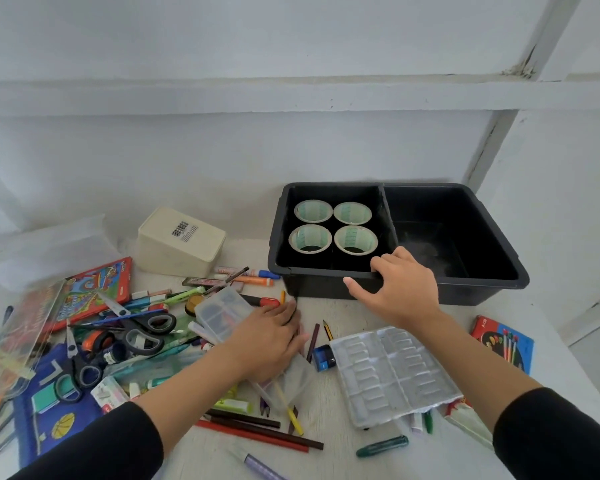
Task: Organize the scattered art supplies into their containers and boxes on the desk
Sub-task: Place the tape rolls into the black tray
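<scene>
A black two-compartment bin (482, 285) stands at the back right of the desk. Its left compartment holds several tape rolls (313, 211); the right one looks empty. My right hand (400, 289) grips the bin's front rim, fingers hooked inside and thumb on the outer wall. Palm down, my left hand (269, 337) lies on a heap of pens and pencils (257, 424) beside a clear plastic case (222, 311). Its fingertips are hidden, so whether it holds anything is unclear.
Left of the hands lie scissors (142, 329), markers (253, 280), a red coloured-pencil box (94, 289), a cream box (181, 242) and a blue pouch (49, 420). A clear blister tray (392, 372), a blue sharpener (325, 358) and a red paint box (504, 342) lie to the right.
</scene>
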